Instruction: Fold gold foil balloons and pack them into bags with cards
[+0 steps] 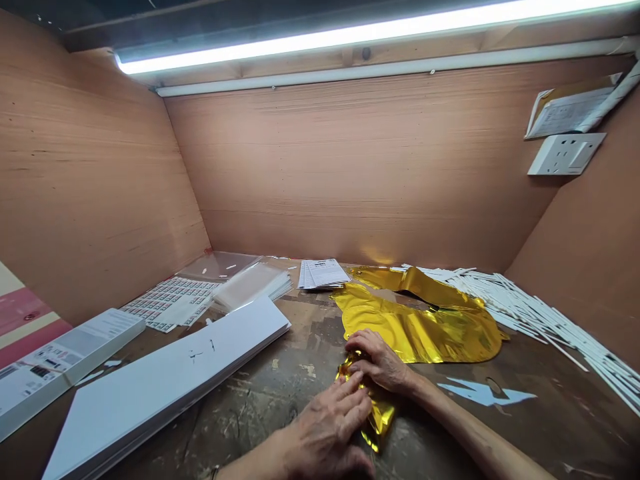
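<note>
A folded piece of shiny gold foil (381,417) lies on the dark worn table (270,373) near the front. My left hand (333,423) rests flat on its left side, fingers spread and pointing away from me. Just beyond, my right hand (377,360) presses on the foil's upper end with bent fingers. Part of the foil is hidden under both hands. Behind my right hand, a larger flat gold foil shape (425,333) with a curved band spreads across the table.
Left: a white stack of sheets (185,367), a long white box (70,360), clear plastic sleeves (253,287) and label sheets (173,300). Printed papers (323,273) lie at the back. Right: many white sticks (545,320) and a pale cut-out scrap (485,392). Wooden walls surround the table.
</note>
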The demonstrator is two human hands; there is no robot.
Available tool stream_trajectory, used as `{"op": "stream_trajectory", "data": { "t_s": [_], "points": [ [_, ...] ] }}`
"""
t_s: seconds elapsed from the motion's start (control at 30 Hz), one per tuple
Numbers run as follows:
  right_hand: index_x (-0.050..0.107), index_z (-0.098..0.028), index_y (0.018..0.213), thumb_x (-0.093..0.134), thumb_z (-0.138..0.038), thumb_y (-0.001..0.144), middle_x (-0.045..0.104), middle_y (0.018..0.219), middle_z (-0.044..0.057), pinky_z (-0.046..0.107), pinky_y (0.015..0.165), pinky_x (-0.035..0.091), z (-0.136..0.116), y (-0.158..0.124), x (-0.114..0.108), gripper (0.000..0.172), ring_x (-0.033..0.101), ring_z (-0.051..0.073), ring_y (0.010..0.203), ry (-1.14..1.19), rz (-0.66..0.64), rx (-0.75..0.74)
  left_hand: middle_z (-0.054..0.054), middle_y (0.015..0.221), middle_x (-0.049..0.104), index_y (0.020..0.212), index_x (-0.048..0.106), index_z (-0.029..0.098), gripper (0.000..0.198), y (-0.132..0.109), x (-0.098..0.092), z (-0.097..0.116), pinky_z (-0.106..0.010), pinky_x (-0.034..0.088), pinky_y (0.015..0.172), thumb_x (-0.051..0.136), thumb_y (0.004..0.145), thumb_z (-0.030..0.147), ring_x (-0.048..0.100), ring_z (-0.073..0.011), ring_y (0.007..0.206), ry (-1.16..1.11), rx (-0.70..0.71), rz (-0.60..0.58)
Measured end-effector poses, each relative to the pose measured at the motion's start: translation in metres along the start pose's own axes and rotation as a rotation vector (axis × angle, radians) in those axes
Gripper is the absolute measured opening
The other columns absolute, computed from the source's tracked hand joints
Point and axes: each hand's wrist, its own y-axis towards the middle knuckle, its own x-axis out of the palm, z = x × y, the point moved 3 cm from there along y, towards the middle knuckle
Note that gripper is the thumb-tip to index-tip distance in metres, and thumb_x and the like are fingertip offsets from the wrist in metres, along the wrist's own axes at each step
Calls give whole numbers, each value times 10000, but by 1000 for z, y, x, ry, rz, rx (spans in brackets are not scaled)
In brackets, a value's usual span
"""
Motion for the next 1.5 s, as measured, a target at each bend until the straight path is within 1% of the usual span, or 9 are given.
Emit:
{"op": "stream_trajectory", "data": {
  "t_s": [0.17, 0.4, 0.5, 0.63, 0.8, 1.0, 1.2, 1.37, 1.5],
  "points": [
    [532, -172, 1005, 450, -131, 772, 583, 977, 91, 370, 777, 401, -37, -46, -37, 250, 509, 199, 880, -202, 35, -166, -126, 1192, 504, 1235, 341, 139, 677, -6, 10, -7, -377, 284, 990, 528, 715, 530, 397, -259, 1151, -51, -93, -36],
    [571, -119, 1011, 284, -122, 854, 656, 894, 107, 409, 755, 431, -68, -98, 8, 327, 579, 230, 830, -473, 194, -398, -120, 1141, 531, 1182, 405, 153, 556, -5, 9, -9, -374, 325, 952, 562, 728, 432, 429, -250, 1103, -83, -131, -12],
    [614, -148, 872, 309, -142, 846, 661, 729, 71, 305, 606, 459, -53, -94, 8, 307, 592, 180, 647, -167, 291, -132, -109, 1147, 530, 1201, 400, 173, 570, -2, 5, -16, -367, 347, 920, 591, 704, 378, 446, -246, 1073, -131, -159, -50],
    [625, -186, 746, 490, -207, 758, 649, 684, -4, 216, 557, 454, -22, -84, -2, 137, 605, 146, 641, 356, 287, 505, -70, 1017, 616, 1180, 427, 162, 528, 14, 4, -39, -327, 397, 831, 547, 666, 147, 536, -200, 927, -298, -295, 8],
    [532, -151, 652, 525, -181, 630, 471, 463, -76, 184, 231, 250, 8, -69, 4, 38, 379, 59, 222, 733, 247, 981, -10, 680, 671, 788, 574, 128, 163, 47, 19, -74, -210, 431, 564, 511, 640, 103, 576, -119, 575, -542, -506, 77],
    [490, -153, 611, 516, -96, 566, 418, 428, -77, 190, 270, 407, 21, -61, -2, 78, 404, 51, 276, 889, 180, 1080, -108, 839, 654, 927, 545, 95, 233, 45, 6, -77, -277, 464, 594, 477, 759, 241, 600, -176, 692, -407, -533, 238],
    [496, -146, 626, 526, -62, 545, 435, 423, -64, 187, 291, 426, 33, -63, -3, 120, 390, 49, 316, 967, 141, 1143, -140, 1092, 566, 1047, 513, 119, 256, 22, 15, -31, -482, 310, 933, 392, 825, 155, 418, -283, 1131, 415, 201, 209],
    [507, -135, 664, 537, -77, 570, 448, 451, -57, 193, 326, 436, 36, -61, -6, 115, 400, 52, 327, 901, 106, 1158, -169, 967, 586, 1023, 484, 49, 261, 35, 38, -36, -498, 313, 914, 340, 818, 121, 477, -296, 1058, 683, 150, 157],
    [560, -132, 782, 557, -213, 642, 575, 631, 34, 308, 473, 506, 14, -66, -25, 162, 560, 158, 509, 677, 151, 1044, -134, 844, 596, 916, 492, 83, 198, 47, 28, -36, -459, 355, 873, 320, 820, 110, 558, -235, 873, 707, 113, 43]
  ]
}}
